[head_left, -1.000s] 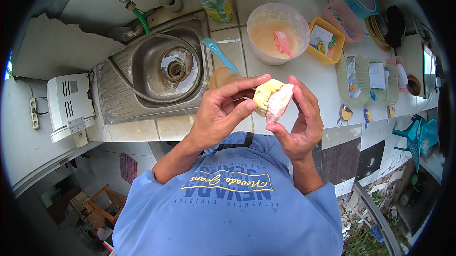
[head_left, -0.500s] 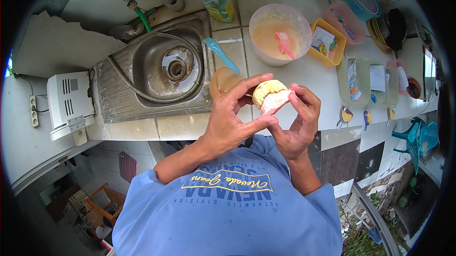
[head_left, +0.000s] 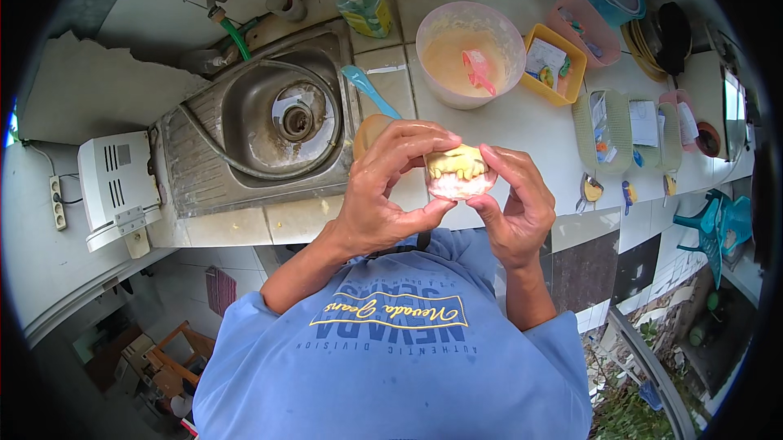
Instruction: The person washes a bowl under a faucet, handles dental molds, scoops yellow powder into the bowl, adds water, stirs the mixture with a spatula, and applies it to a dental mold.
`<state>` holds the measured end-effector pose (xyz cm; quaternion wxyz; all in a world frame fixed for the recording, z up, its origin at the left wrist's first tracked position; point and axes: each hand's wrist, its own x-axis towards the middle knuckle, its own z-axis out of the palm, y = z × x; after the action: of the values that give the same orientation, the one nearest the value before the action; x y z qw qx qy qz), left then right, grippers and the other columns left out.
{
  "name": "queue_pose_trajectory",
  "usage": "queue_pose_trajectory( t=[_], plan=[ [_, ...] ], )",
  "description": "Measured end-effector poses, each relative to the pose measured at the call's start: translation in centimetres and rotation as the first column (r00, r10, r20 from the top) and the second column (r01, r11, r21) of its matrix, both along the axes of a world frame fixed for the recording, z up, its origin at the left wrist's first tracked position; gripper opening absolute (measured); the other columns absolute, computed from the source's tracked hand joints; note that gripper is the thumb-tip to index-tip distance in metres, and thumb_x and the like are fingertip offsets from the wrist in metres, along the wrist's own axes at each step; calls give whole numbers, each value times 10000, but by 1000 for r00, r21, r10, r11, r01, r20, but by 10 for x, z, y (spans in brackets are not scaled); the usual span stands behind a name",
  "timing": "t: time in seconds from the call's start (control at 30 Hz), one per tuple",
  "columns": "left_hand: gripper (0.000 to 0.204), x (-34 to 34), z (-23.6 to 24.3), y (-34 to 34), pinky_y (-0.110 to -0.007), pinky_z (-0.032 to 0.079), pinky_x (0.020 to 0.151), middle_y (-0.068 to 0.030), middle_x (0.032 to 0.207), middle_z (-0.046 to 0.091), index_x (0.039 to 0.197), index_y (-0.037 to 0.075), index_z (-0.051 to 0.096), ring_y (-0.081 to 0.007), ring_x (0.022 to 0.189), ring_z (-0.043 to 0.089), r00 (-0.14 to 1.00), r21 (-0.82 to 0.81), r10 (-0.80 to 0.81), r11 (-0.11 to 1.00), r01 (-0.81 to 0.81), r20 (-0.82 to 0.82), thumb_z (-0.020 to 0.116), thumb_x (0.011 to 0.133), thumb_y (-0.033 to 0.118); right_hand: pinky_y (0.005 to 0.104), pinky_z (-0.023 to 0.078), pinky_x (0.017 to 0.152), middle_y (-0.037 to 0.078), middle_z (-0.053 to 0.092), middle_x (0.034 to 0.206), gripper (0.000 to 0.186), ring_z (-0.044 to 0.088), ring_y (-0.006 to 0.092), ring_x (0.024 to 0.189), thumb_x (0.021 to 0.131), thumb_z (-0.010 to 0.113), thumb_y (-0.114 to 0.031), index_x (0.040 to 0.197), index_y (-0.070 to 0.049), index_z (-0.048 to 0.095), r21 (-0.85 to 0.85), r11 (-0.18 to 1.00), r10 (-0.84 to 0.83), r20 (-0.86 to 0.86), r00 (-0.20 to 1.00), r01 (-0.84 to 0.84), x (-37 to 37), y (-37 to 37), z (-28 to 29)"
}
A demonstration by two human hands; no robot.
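Between both hands, above the counter's front edge, is a dental cast (head_left: 459,172). Its yellow upper half shows a row of teeth and rests against a pink-white lower half. My left hand (head_left: 379,183) grips the cast's left side, fingers on top and thumb below. On the other side my right hand (head_left: 520,207) pinches it between fingers and thumb. Past the hands stands a translucent pink tub (head_left: 510,40) of pale cream mixture, with a pink scoop (head_left: 479,73) in it. A blue spatula (head_left: 369,89) lies beside a tan bowl (head_left: 369,133), which my left hand partly covers.
A steel sink (head_left: 236,118) with a coiled grey hose is at the left, a soap bottle (head_left: 365,12) behind it. Right of the tub are a yellow basket (head_left: 576,81) and green baskets (head_left: 583,126) holding papers and small items. Several small casts lie near the counter's right front.
The cast has been turned in my hands, so its row of teeth now faces me. Both hands have shifted slightly, with the left fingers now over the top.
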<state>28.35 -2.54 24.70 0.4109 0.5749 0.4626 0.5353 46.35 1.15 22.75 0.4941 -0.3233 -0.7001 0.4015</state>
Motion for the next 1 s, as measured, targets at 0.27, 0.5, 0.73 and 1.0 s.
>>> queue_pose_trajectory(
  t=[0.27, 0.5, 0.73, 1.0],
  plan=[
    [578, -13, 4, 7, -346, 540, 829, -109, 1115, 617, 1188, 51, 601, -227, 1040, 612, 962, 138, 9, 990, 30, -274, 768, 634, 44, 334, 517, 821, 168, 653, 1083, 517, 639, 268, 972, 721, 808, -222, 1144, 17, 631, -81, 996, 43, -62, 997, -48, -2, 1, -1],
    [665, -14, -11, 3, -351, 530, 892, -123, 1174, 623, 1222, 26, 523, -228, 1054, 627, 995, 47, -22, 999, 27, -97, 849, 659, 166, 345, 489, 888, 193, 604, 1165, 568, 599, 268, 1059, 731, 812, -220, 1185, 29, 578, -47, 986, 164, 27, 986, -162, 3, 8, 0],
    [648, -3, -10, 5, -311, 519, 897, -100, 1083, 618, 1196, 22, 490, -184, 1016, 627, 982, -129, 172, 975, -181, -77, 850, 677, 167, 371, 493, 942, 232, 575, 1200, 590, 573, 288, 1142, 719, 824, -111, 1197, 27, 506, -200, 975, 40, -269, 962, -97, -11, 2, -7],
    [557, 13, -2, 1, -282, 506, 895, -125, 1021, 620, 1228, 16, 388, -165, 990, 625, 844, -447, 198, 893, 56, 499, 747, 805, 66, 389, 474, 972, 237, 524, 1247, 570, 545, 305, 1169, 742, 806, -105, 1192, 21, 481, -131, 991, 7, -242, 970, -39, -16, 1, -12]
  ],
)
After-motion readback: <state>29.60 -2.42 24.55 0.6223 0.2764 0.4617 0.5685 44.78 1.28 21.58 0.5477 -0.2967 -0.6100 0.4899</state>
